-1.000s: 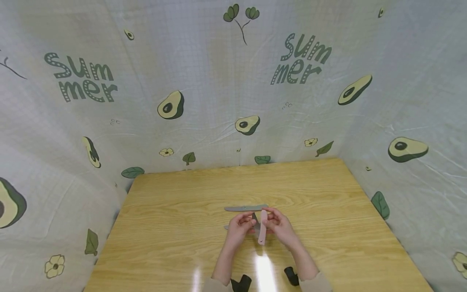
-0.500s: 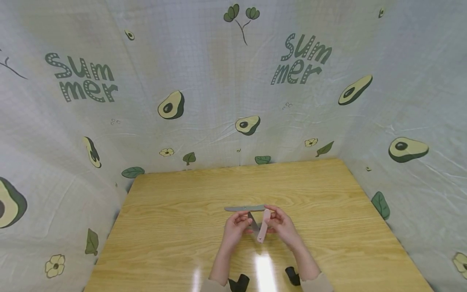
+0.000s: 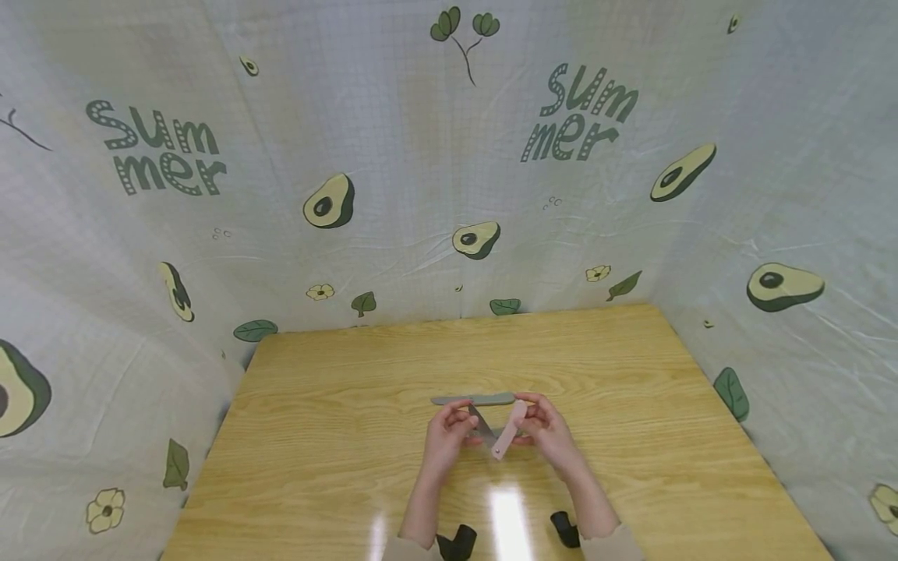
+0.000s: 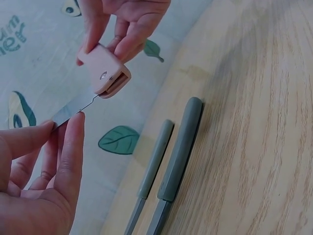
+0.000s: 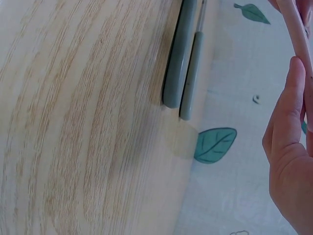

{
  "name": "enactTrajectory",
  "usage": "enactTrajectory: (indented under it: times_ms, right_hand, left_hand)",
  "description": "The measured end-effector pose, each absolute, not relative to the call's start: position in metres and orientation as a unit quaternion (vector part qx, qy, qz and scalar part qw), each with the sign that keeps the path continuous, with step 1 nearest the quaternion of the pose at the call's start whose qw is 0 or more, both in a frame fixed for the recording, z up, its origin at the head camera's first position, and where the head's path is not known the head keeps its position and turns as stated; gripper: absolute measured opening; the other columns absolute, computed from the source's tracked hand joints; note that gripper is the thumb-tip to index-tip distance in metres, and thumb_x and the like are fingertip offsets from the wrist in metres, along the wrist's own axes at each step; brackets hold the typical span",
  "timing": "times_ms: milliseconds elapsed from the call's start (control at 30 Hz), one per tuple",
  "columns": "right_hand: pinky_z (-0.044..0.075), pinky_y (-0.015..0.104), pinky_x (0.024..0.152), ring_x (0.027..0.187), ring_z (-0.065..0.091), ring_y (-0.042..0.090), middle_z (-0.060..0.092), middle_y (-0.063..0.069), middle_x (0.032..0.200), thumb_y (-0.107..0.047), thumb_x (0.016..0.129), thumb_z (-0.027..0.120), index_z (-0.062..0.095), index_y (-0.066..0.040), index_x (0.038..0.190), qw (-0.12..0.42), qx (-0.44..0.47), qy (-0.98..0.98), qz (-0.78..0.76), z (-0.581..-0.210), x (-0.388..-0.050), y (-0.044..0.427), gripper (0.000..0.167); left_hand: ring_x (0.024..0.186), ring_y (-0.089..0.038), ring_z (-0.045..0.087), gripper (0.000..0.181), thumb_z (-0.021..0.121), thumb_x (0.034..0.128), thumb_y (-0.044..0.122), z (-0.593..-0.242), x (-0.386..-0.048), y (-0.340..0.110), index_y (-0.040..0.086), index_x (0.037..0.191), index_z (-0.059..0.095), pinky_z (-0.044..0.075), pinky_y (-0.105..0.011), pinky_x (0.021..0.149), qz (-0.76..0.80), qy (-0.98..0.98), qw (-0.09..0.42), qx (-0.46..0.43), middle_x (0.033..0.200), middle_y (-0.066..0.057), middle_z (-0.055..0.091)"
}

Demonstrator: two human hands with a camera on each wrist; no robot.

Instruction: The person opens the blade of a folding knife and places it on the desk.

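A folding knife with a pink handle is held above the table, partly unfolded in a V with its pivot toward the person. My left hand pinches the grey blade between thumb and fingers. The pink handle is pinched by my right hand. On the table just beyond lies a knife with a grey-green handle, its tip to the left. A second, slimmer green-handled knife lies beside the thicker one; in the head view the hands and folding knife mostly cover the nearer one.
The wood-grain table is enclosed by a pale cloth printed with avocados, leaves and lettering. Black pieces sit by each wrist. A bright reflection shows on the table between the forearms.
The hands have moved apart and the folding knife has opened wider, blade swinging left and handle right. The green-handled knives stay where they were.
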State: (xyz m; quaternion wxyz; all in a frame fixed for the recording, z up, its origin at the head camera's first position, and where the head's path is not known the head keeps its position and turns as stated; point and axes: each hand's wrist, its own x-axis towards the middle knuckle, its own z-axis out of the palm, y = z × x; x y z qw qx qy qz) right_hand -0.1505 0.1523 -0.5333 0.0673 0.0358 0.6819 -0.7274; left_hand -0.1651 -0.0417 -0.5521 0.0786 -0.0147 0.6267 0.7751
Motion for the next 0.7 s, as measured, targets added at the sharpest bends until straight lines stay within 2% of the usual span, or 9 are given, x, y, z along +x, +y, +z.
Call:
enactTrajectory:
  times_ms: [100, 433, 600, 700]
  right_hand:
    - [0.061, 0.041, 0.076, 0.087, 0.060, 0.019, 0.054, 0.014, 0.099, 0.007, 0.093, 0.054, 0.045, 0.002, 0.136, 0.064, 0.033, 0.673, -0.736, -0.5337, -0.1502, 0.1526, 0.044]
    - [0.059, 0.050, 0.080, 0.087, 0.061, 0.018, 0.055, 0.011, 0.099, 0.008, 0.092, 0.055, 0.044, 0.004, 0.130, 0.037, 0.031, 0.653, -0.756, -0.5307, -0.1482, 0.1528, 0.040]
    - [0.060, 0.047, 0.081, 0.088, 0.060, 0.018, 0.054, 0.012, 0.100, 0.008, 0.092, 0.055, 0.046, 0.000, 0.128, 0.032, 0.044, 0.641, -0.766, -0.5299, -0.1485, 0.1525, 0.038]
    - [0.060, 0.045, 0.080, 0.088, 0.060, 0.018, 0.054, 0.011, 0.098, 0.008, 0.093, 0.055, 0.045, 0.001, 0.129, 0.028, 0.051, 0.637, -0.768, -0.5315, -0.1493, 0.1523, 0.038]
  left_hand:
    - [0.082, -0.014, 0.061, 0.038, 0.064, 0.0906, -0.002, -0.5515, -0.1646, -0.0436, -0.010, 0.126, 0.054, 0.061, -0.045, 0.074, 0.776, 0.627, 0.073, -0.014, 0.087, -0.002, 0.055]
    - [0.081, -0.015, 0.060, 0.036, 0.064, 0.0907, -0.001, -0.5516, -0.1656, -0.0454, -0.007, 0.125, 0.055, 0.061, -0.044, 0.076, 0.789, 0.611, 0.059, -0.031, 0.089, -0.004, 0.053]
    - [0.083, -0.014, 0.060, 0.037, 0.062, 0.0912, -0.003, -0.5497, -0.1649, -0.0450, -0.011, 0.126, 0.051, 0.062, -0.041, 0.074, 0.798, 0.600, 0.047, -0.031, 0.090, -0.004, 0.053]
    - [0.083, -0.014, 0.061, 0.038, 0.060, 0.0912, -0.005, -0.5478, -0.1649, -0.0450, -0.013, 0.126, 0.048, 0.062, -0.040, 0.073, 0.804, 0.592, 0.041, -0.033, 0.090, -0.004, 0.055]
